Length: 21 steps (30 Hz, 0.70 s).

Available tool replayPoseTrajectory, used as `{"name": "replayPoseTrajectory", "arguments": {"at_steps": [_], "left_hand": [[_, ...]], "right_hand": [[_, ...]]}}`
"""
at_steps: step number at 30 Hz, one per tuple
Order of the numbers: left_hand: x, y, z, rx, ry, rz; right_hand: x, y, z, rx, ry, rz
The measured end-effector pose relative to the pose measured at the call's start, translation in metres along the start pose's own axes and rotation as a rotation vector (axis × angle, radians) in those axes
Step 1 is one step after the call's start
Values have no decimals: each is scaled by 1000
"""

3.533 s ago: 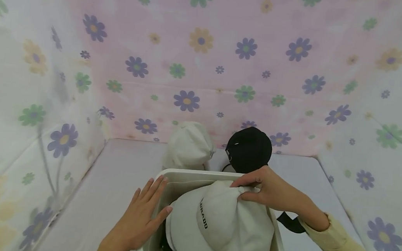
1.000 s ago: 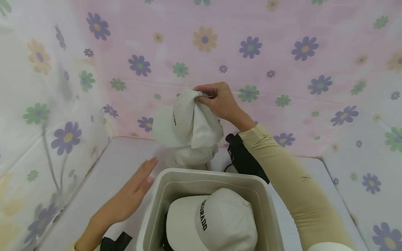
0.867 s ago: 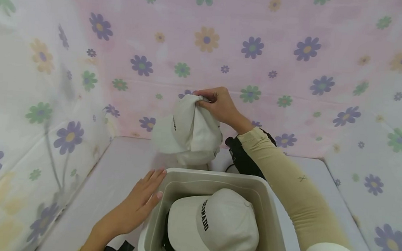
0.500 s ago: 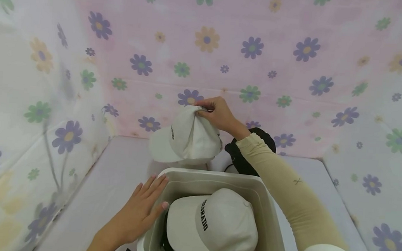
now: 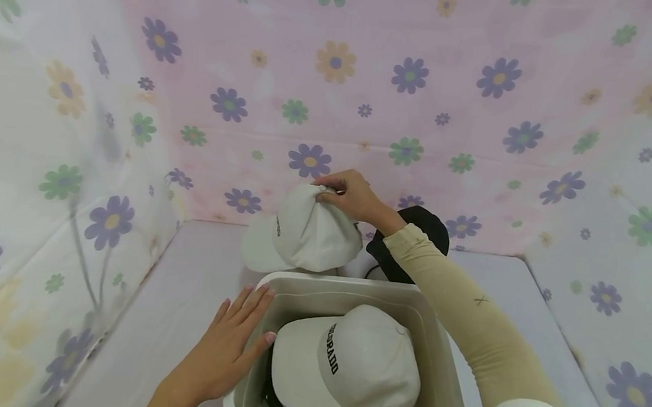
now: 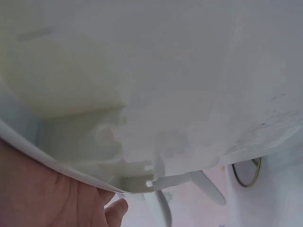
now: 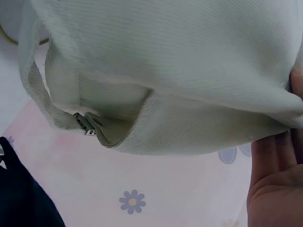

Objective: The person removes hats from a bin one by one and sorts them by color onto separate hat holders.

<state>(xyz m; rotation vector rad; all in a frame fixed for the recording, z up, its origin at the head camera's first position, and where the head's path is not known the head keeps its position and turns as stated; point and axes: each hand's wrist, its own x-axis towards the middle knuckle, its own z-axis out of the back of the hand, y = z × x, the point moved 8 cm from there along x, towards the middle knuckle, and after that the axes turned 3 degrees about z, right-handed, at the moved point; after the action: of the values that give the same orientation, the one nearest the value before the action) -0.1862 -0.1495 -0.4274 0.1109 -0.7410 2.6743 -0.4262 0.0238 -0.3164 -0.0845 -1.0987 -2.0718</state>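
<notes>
My right hand pinches the crown of a white baseball cap behind the bin, at the spot of another white cap now hidden. Its brim points left. In the right wrist view the fingers grip the cap's cloth, and a metal strap buckle shows at its back. My left hand rests with straight fingers on the left rim of the white bin. Inside the bin lies a white cap lettered "COLORADO", with something black partly seen beneath it.
A black cap stands at the back right, partly behind my right sleeve. Flowered cloth walls enclose the white table at the back and sides.
My right hand has lifted the white cap out of the bin and carried it to the back, then lowered it over the standing white cap. My left hand left the rim and came back.
</notes>
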Motion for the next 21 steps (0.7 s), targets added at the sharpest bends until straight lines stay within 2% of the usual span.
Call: {"name": "replayPoseTrajectory", "arguments": {"at_steps": [4,10,21], "left_hand": [[0,1,-2,11,4,9],[1,-2,-2,15,-4,8],[0,-2,-2,28,-11,18]], "right_hand": [[-3,-5,-2,1,14,-18],[-9,-10,-4,-23,84,-37],[-22,-21,-10,62,219,-105]]}}
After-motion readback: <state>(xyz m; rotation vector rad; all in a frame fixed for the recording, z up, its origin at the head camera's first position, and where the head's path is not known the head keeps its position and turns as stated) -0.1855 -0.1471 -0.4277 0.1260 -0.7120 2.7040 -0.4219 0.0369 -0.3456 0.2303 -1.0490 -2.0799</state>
